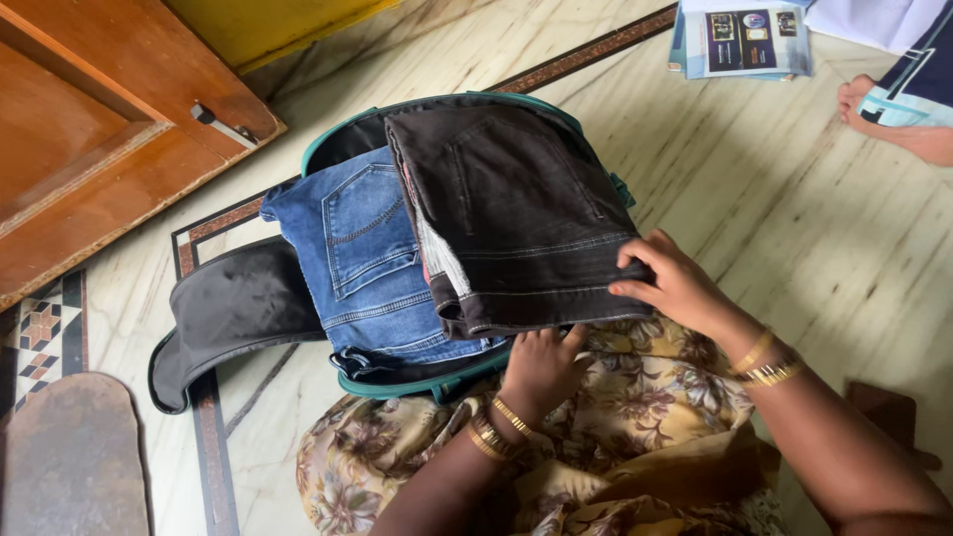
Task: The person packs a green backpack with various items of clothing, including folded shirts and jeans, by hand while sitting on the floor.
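At the far left a wooden door (89, 129) with a metal latch (223, 124) stands over the tiled floor (794, 228). A dark flap (233, 308) of the open bag (342, 144) lies spread on the floor, left of the bag's teal rim. Folded blue jeans (362, 258) sit in the bag's left half, long axis running away from the person, back pocket up, waistband at the near end. Just beside them on the right, partly overlapping, lie folded dark jeans (516, 208), long axis likewise pointing away from the person toward the bag's far rim, tilted slightly left, waistband end nearest the person. The left hand (541, 367) grips the near edge of the bag below the dark jeans, fingers curled over it. The right hand (670, 283) rests on the dark jeans' near right corner, fingers loosely spread and pressing the cloth, thumb under the edge. Both wrists wear gold bangles. Farther right, at the top, lie booklets (745, 40) and another person's bare foot (888, 124).
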